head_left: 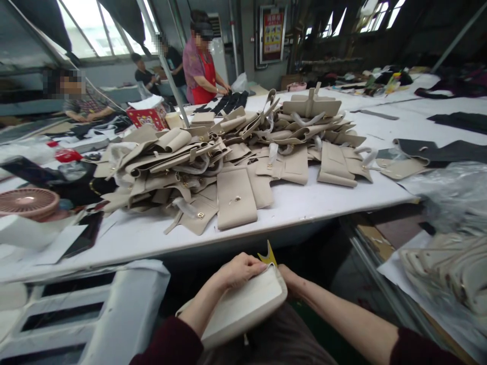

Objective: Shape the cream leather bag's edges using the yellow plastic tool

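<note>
A cream-coloured boxy bag piece (247, 304) rests tilted on my lap. My left hand (240, 271) lies over its upper edge, fingers curled and pressed together on it near the far corner. At that corner's right side is my right hand (289, 280), its fingers hidden behind the bag piece. Between the hands, a yellow piece with a forked tip (268, 257) sticks up just beyond the corner. What holds this yellow piece cannot be made out.
A white table (289, 205) ahead carries a heap of beige bag parts (171, 157) with gold clasps. A pink fan (28, 203) is at left, a grey slatted stool (125, 304) lower left. Stacked pale pieces (449, 263) lie right. Co-workers, one in a red apron (203, 76), work behind.
</note>
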`<action>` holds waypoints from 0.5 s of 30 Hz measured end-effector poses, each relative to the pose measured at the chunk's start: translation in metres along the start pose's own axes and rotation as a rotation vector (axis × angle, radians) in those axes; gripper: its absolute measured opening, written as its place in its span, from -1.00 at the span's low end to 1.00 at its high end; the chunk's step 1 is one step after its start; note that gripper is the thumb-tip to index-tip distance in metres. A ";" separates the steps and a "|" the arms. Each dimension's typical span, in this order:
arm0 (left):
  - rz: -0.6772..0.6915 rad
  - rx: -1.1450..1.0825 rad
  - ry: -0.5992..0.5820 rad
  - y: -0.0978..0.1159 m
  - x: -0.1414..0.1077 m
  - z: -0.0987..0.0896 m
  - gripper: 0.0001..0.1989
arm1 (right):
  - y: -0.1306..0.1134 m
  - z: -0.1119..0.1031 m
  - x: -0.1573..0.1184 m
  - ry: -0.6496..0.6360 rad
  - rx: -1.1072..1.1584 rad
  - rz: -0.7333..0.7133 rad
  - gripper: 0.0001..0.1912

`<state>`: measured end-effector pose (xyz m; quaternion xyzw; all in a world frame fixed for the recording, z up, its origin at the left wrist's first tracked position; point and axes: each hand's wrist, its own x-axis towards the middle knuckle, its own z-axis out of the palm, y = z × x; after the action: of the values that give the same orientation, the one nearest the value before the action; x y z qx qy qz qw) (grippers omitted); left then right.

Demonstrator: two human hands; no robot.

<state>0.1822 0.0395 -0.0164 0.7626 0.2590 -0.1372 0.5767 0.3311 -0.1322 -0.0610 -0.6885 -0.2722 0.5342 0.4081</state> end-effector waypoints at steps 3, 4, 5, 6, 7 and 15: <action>-0.003 -0.028 0.011 0.000 0.000 -0.001 -0.45 | -0.001 -0.022 0.012 -0.004 -0.041 0.064 -0.53; -0.004 -0.035 0.013 0.000 -0.001 -0.001 -0.46 | -0.001 -0.035 0.010 -0.010 -0.053 0.082 -0.49; -0.005 -0.040 0.015 0.000 -0.001 -0.002 -0.47 | -0.003 -0.049 0.005 -0.024 -0.058 0.098 -0.46; -0.006 -0.045 0.019 0.001 -0.001 -0.003 -0.48 | -0.006 -0.062 0.000 -0.068 -0.060 0.120 -0.44; -0.005 -0.049 0.024 0.001 -0.001 -0.003 -0.49 | -0.009 -0.074 -0.005 -0.155 -0.062 0.153 -0.42; -0.010 -0.060 0.132 0.003 0.000 -0.002 -0.25 | -0.055 -0.078 0.018 -0.374 -0.780 -0.170 -0.41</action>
<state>0.1838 0.0408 -0.0136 0.7511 0.3041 -0.0818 0.5802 0.4144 -0.1099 -0.0161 -0.6578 -0.5781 0.4714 0.1039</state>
